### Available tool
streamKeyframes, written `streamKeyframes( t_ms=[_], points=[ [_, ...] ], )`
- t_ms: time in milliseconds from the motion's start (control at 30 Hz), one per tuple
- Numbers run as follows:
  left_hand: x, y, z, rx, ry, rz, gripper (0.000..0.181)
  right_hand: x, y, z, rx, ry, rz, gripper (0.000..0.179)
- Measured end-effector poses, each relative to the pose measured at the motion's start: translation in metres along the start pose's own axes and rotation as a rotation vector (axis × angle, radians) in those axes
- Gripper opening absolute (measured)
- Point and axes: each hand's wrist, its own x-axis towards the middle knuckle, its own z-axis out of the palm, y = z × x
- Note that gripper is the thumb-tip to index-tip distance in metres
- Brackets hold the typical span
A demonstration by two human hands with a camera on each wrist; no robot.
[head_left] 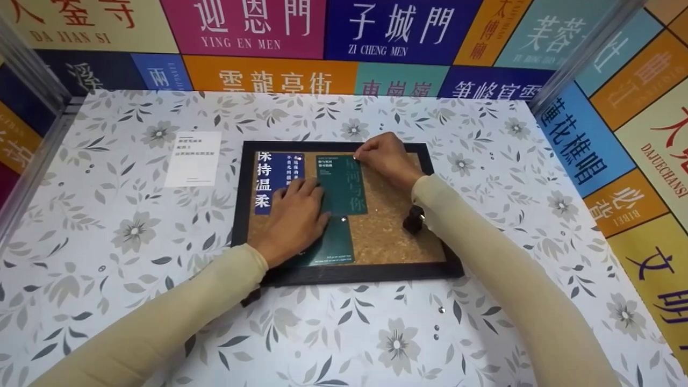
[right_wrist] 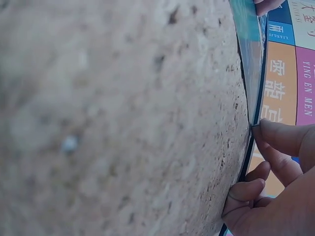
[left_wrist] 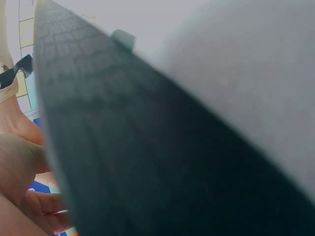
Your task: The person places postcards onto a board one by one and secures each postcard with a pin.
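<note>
A cork board in a black frame lies on the table. My left hand rests with fingers spread over a blue card and green cards on it. At the upper right corner of the upper green card, my right hand pinches a small thumbtack between thumb and forefinger; the right wrist view shows these fingertips close against the card's edge. A lower green card is partly hidden beneath the left hand. Tacks show on the blue card and between the green cards.
A white printed card lies on the flowered tabletop left of the frame. Several loose tacks are scattered in front of it. Colourful lettered panels stand behind and to the right. The frame's dark edge fills much of the left wrist view.
</note>
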Motion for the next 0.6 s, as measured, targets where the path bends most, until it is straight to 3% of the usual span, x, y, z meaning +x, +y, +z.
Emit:
streamKeyframes(
  t_ms=[233, 600],
  points=[
    [-0.0006, -0.0005, -0.0015, -0.015, -0.002, -0.002, 0.056, 0.0013, -0.0048, -0.0002, 0.045, 0.008, 0.066, 0.016],
    [-0.0015, -0.0014, -0.0005, -0.016, 0.006, 0.016, 0.055, 0.0047, -0.0073, 0.0019, 0.017, 0.025, 0.162, 0.012]
  ],
)
